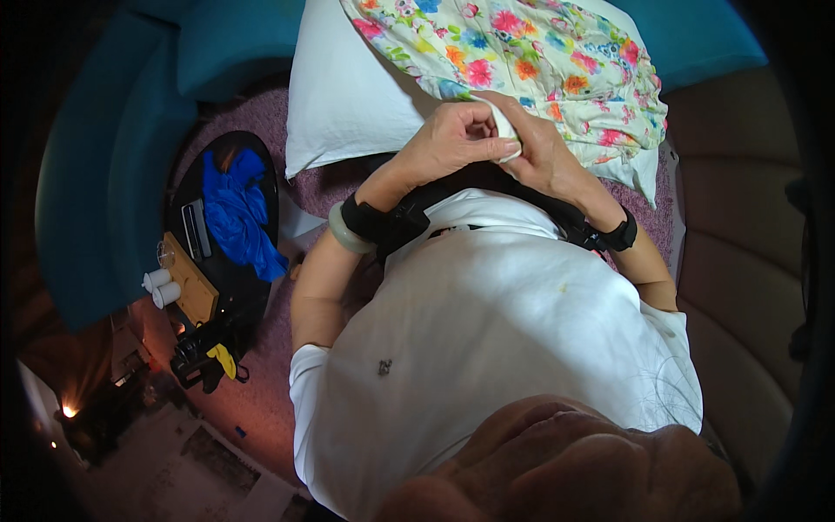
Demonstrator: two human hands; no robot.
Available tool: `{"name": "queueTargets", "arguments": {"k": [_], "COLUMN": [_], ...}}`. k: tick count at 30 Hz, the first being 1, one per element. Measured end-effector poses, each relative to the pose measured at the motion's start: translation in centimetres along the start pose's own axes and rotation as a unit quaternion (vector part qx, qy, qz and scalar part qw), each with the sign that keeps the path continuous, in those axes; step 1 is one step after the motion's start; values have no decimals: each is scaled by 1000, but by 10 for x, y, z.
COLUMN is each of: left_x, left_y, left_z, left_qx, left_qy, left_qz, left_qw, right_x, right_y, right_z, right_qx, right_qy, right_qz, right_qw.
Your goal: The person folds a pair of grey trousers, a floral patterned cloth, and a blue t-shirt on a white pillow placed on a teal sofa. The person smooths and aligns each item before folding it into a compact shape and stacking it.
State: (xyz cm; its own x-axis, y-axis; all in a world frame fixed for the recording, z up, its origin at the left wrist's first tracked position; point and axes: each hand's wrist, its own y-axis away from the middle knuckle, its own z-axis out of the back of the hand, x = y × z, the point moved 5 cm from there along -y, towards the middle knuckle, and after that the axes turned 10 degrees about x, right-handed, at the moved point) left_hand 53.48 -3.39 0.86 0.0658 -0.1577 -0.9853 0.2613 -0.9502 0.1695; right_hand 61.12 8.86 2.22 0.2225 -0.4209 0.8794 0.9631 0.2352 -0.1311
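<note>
A pale garment with bright flower prints [557, 65] lies spread and partly rumpled over a white pillow-like pad [335, 96]. My left hand [452, 143] and my right hand [548, 152] meet at the pad's near side, in front of my body. Between them is a folded white strip of cloth [504, 130], which runs up towards the flowered garment and looks like its edge. The left thumb and fingers pinch this strip. My right fingers curl around its other side, and part of their grip is hidden.
To the left, a dark oval table [230, 291] carries blue fabric [235, 209], a flat device [196, 230], a wooden tray [193, 283] and white cups [165, 291]. A teal sofa [113, 174] curves behind it. On the right stands a brown padded seat [739, 235].
</note>
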Motion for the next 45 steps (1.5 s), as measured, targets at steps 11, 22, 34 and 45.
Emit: {"name": "queueTargets", "arguments": {"k": [11, 22, 34, 45], "left_x": [-49, -49, -56, -40], "left_y": [2, -4, 24, 60], "left_z": [9, 62, 64, 16], "left_qx": [-208, -329, -392, 168], "left_qy": [-592, -588, -330, -272], "left_qz": [-281, -241, -182, 82], "left_qw": [726, 699, 839, 944], "right_x": [48, 132, 140, 114], "right_y": [32, 130, 227, 216], "right_z": [56, 131, 179, 189], "right_qx": [167, 152, 89, -211], "right_qy": [-74, -235, -118, -67], "right_qz": [48, 352, 345, 109], "right_qw": [982, 893, 927, 969]}}
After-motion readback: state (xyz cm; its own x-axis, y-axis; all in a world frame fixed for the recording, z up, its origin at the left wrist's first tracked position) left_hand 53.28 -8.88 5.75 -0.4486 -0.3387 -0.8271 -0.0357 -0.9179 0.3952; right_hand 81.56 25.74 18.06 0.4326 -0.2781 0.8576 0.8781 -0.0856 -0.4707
